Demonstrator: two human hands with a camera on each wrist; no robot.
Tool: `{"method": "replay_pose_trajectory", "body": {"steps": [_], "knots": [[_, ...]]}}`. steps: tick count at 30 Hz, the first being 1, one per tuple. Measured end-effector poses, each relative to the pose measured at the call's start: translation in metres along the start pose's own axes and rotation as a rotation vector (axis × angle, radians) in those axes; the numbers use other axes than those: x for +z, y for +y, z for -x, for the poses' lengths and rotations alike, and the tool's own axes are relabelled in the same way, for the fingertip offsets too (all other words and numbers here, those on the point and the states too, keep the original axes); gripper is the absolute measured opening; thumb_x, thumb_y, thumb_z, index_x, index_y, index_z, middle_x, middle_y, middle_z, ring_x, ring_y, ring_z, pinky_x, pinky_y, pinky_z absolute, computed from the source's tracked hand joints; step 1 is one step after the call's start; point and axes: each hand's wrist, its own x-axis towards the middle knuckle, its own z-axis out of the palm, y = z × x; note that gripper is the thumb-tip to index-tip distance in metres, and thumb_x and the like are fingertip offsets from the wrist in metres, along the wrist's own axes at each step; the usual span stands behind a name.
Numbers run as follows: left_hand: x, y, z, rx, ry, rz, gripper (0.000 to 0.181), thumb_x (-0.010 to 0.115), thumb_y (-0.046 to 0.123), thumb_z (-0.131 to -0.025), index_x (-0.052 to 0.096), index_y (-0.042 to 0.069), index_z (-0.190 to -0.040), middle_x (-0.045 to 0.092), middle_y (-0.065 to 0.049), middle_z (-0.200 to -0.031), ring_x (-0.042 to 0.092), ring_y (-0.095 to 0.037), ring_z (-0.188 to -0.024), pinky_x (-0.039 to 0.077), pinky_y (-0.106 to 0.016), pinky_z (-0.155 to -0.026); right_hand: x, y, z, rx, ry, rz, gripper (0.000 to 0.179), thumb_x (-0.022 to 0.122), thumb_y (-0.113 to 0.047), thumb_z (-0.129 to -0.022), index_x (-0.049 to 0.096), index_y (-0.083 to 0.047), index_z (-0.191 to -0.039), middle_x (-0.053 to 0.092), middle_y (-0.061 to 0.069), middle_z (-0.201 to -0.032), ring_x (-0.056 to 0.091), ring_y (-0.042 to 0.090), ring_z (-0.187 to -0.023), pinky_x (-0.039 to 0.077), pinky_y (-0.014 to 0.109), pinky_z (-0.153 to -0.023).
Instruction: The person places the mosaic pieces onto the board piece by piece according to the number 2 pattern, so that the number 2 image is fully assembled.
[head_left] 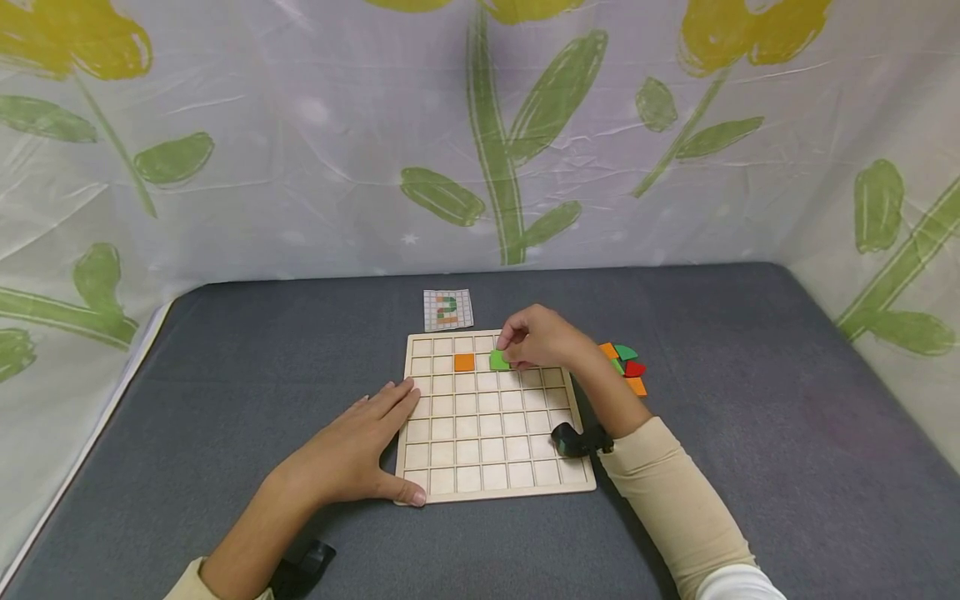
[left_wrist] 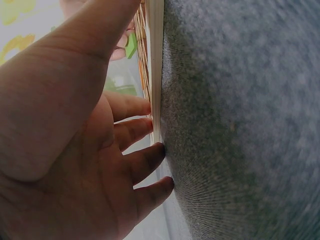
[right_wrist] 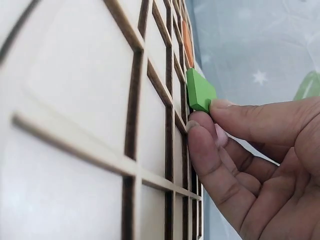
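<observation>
A light wooden grid board [head_left: 467,427] lies flat on the table. My right hand [head_left: 551,340] pinches a light green tile [head_left: 498,361] between thumb and fingers over the board's upper rows. In the right wrist view this green tile [right_wrist: 199,91] is slightly tilted against the grid, its lower corner under the thumb. An orange square tile [head_left: 464,362] sits in a cell to its left. Along the board's left edge rests my left hand [head_left: 341,454], fingers spread and thumb at the near corner. In the left wrist view, fingertips [left_wrist: 145,157] touch the board's side and the cloth.
Behind the board lies a small paper card [head_left: 448,310] with a coloured pattern on a grid. Several loose tiles in orange, green and red [head_left: 634,368] lie right of the board, partly behind the right forearm. Grey cloth [head_left: 750,400] covers the table; a flower-printed curtain [head_left: 322,167] hangs behind.
</observation>
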Motion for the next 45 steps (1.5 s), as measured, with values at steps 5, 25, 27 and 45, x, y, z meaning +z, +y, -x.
{"method": "replay_pose_trajectory", "body": {"steps": [5, 25, 27, 45], "knots": [[0.0, 0.0, 0.0, 0.003, 0.003, -0.001, 0.127, 0.073, 0.078, -0.067, 0.028, 0.001, -0.157, 0.024, -0.016, -0.163, 0.023, -0.038, -0.148, 0.024, -0.058, -0.116, 0.003, 0.0, -0.002, 0.008, 0.015, 0.005, 0.006, 0.069, 0.004, -0.091, 0.072, -0.001, -0.091, 0.069, 0.009, -0.081, 0.067, 0.021, -0.072, 0.058, 0.031, -0.067], [0.0, 0.001, -0.001, -0.008, -0.003, 0.007, 0.127, 0.075, 0.076, -0.067, 0.028, 0.001, -0.157, 0.024, -0.016, -0.163, 0.022, -0.038, -0.148, 0.024, -0.059, -0.116, 0.011, -0.009, 0.001, -0.059, 0.043, 0.063, 0.009, 0.065, 0.004, -0.092, 0.072, 0.0, -0.096, 0.068, 0.01, -0.084, 0.062, 0.022, -0.07, 0.053, 0.029, -0.061], [0.0, 0.001, 0.0, -0.01, -0.005, 0.008, 0.127, 0.075, 0.076, -0.066, 0.028, 0.001, -0.157, 0.024, -0.015, -0.163, 0.022, -0.038, -0.148, 0.024, -0.059, -0.116, 0.011, -0.009, 0.001, -0.073, 0.04, 0.088, 0.008, 0.067, 0.003, -0.092, 0.072, -0.001, -0.096, 0.069, 0.009, -0.086, 0.064, 0.022, -0.072, 0.054, 0.029, -0.063], [0.0, 0.001, 0.0, -0.005, -0.008, 0.004, 0.126, 0.074, 0.076, -0.067, 0.028, 0.001, -0.157, 0.024, -0.016, -0.163, 0.023, -0.038, -0.148, 0.024, -0.058, -0.116, 0.016, -0.013, 0.002, -0.148, 0.019, 0.307, 0.013, 0.065, -0.004, -0.097, 0.076, -0.007, -0.102, 0.072, 0.003, -0.099, 0.065, 0.018, -0.088, 0.054, 0.034, -0.077]]}}
